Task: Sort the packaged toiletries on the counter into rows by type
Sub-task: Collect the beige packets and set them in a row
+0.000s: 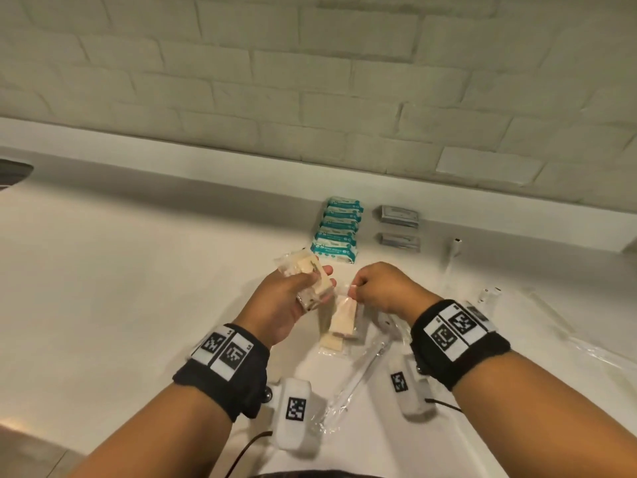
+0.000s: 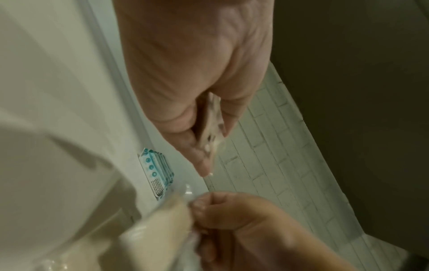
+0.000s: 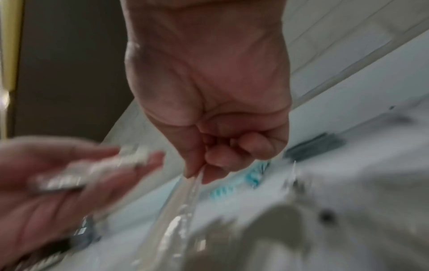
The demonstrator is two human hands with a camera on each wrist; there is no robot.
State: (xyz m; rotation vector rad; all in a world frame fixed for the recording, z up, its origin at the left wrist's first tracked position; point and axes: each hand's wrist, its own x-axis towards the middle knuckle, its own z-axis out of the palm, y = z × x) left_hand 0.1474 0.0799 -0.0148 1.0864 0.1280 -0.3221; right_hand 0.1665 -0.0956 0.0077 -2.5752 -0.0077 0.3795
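Observation:
My left hand [image 1: 303, 288] grips a small stack of cream soap bars in clear wrappers [image 1: 310, 270] above the white counter [image 1: 138, 270]. My right hand [image 1: 365, 288] pinches the top edge of another wrapped soap bar [image 1: 344, 317], which hangs down over one more soap packet [image 1: 332, 345] lying on the counter. In the right wrist view my thumb and forefinger [image 3: 197, 172] nip the clear wrapper [image 3: 185, 194]. A row of teal wet-wipe packs [image 1: 339, 229] lies at the back, with grey sachets [image 1: 400, 217] to its right.
Clear-wrapped toothbrushes [image 1: 362, 370] lie near my right wrist, and more clear packets [image 1: 551, 312] and small white items [image 1: 455, 250] sit to the right. A white brick wall [image 1: 310, 81] backs the counter. A dark object [image 1: 13, 170] shows at the far left.

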